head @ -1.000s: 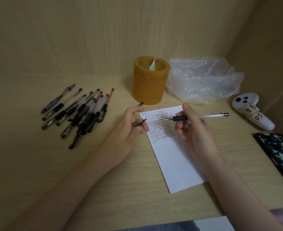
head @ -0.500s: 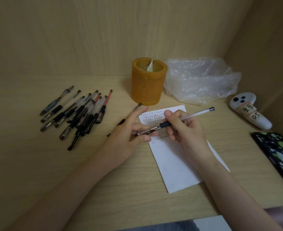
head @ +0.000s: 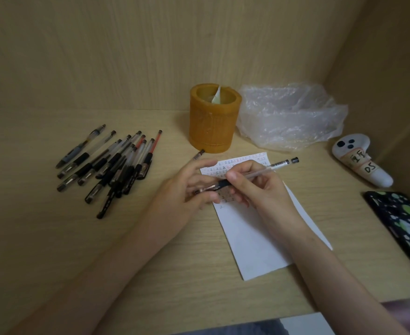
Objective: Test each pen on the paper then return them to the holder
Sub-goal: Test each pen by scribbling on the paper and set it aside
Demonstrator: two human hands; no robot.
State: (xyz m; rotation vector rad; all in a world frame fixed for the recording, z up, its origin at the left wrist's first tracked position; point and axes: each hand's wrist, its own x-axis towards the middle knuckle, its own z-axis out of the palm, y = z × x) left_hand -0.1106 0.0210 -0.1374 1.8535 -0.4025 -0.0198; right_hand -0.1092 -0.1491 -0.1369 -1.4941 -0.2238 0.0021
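A white paper with rows of small red and black marks at its top lies in the middle of the desk. My right hand grips a clear pen with a black grip, tip pointing left. My left hand pinches a pen cap at that tip, over the paper's top left corner. The orange round holder stands behind the paper with only a scrap of paper in it. A pile of several pens lies at the left. One more pen's end shows behind my left hand.
A crumpled clear plastic bag sits right of the holder. A white controller with a handwritten label lies at the far right, and a dark patterned flat object lies in front of it. Wooden walls close the back and right.
My right hand swung the pen's tip from above the paper toward my left hand. The two hands came together, and the cap now meets the tip.
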